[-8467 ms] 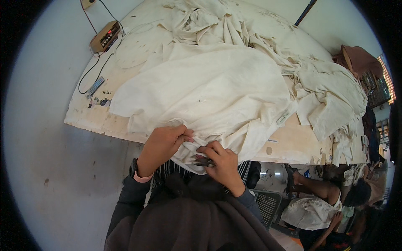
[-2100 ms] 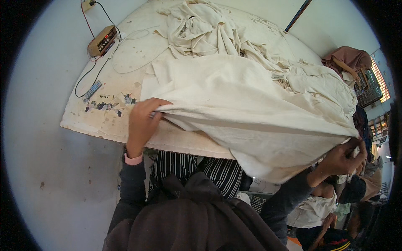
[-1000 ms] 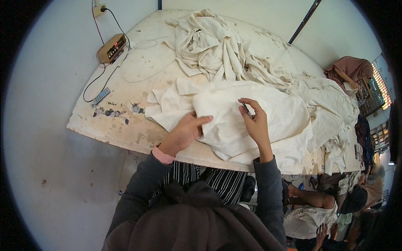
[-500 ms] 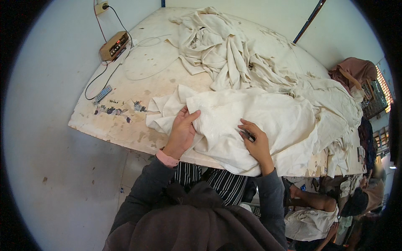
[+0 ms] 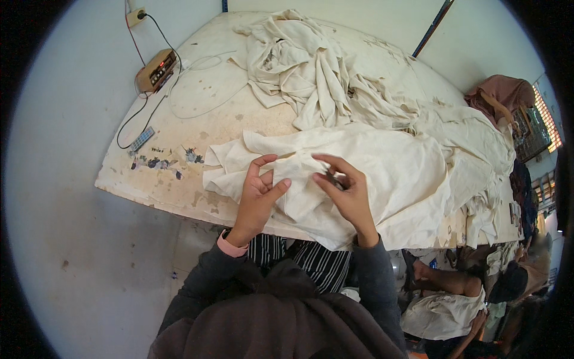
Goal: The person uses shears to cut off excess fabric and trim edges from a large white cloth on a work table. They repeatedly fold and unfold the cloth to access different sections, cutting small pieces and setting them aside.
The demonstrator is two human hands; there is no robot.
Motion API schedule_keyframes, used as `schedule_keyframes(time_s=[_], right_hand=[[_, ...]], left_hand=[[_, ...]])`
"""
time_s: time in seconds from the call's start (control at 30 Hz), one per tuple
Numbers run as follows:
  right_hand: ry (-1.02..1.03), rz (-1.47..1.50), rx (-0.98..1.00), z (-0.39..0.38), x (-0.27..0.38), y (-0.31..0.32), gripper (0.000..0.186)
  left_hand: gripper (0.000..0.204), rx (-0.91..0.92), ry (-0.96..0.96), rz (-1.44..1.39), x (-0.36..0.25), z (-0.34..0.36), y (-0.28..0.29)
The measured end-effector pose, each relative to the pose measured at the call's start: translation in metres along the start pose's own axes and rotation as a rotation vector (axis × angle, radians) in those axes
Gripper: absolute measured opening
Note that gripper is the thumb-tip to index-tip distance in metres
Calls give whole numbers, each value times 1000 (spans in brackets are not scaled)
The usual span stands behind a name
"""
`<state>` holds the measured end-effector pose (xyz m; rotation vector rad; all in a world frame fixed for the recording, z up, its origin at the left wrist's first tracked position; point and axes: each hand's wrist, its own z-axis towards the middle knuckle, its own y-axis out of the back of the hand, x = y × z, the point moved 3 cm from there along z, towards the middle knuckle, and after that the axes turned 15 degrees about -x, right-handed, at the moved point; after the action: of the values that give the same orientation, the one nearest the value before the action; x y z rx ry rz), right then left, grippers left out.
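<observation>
A cream cloth garment (image 5: pixel 394 173) lies spread along the near side of the table. My left hand (image 5: pixel 257 194), with a pink band at its wrist, is closed on a fold of this cloth near its left part. Just right of it, my right hand (image 5: pixel 347 191) is curled round small dark metal thread snips (image 5: pixel 336 180), partly hidden by the fingers. The right index finger and thumb reach over the cloth close to the held fold. Whether those fingertips touch the cloth I cannot tell.
More cream cloth (image 5: pixel 299 66) is heaped at the table's far side. A brown box-shaped device (image 5: pixel 157 70) with cables and a remote control (image 5: pixel 142 139) lie at the left edge of the stained table (image 5: pixel 203 119). Other people sit at work on the right, one with cloth (image 5: pixel 445 314) on the lap.
My right hand has moved left and up, with the snips, toward my left hand. The left fingers have spread somewhat at the fold, and the view has shifted slightly.
</observation>
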<state>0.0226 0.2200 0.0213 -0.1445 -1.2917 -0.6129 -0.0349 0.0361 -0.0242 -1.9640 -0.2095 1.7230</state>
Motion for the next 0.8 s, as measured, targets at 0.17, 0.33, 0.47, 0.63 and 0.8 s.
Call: schedule_keyframes(time_s=[0.17, 0.33, 0.47, 0.63, 0.8], right_hand=[[298, 14, 65, 33, 13, -25, 22], [324, -49, -150, 89, 50, -14, 16], [497, -107, -405, 123, 77, 5, 21], [411, -36, -515, 151, 82, 30, 23], [585, -432, -502, 136, 52, 37, 34]], left_hand=[[53, 141, 25, 72, -11, -8, -15], [46, 209, 96, 248, -27, -11, 3], [38, 234, 53, 234, -31, -14, 1], [39, 252, -32, 305, -23, -11, 20], [46, 236, 34, 169, -23, -16, 14]])
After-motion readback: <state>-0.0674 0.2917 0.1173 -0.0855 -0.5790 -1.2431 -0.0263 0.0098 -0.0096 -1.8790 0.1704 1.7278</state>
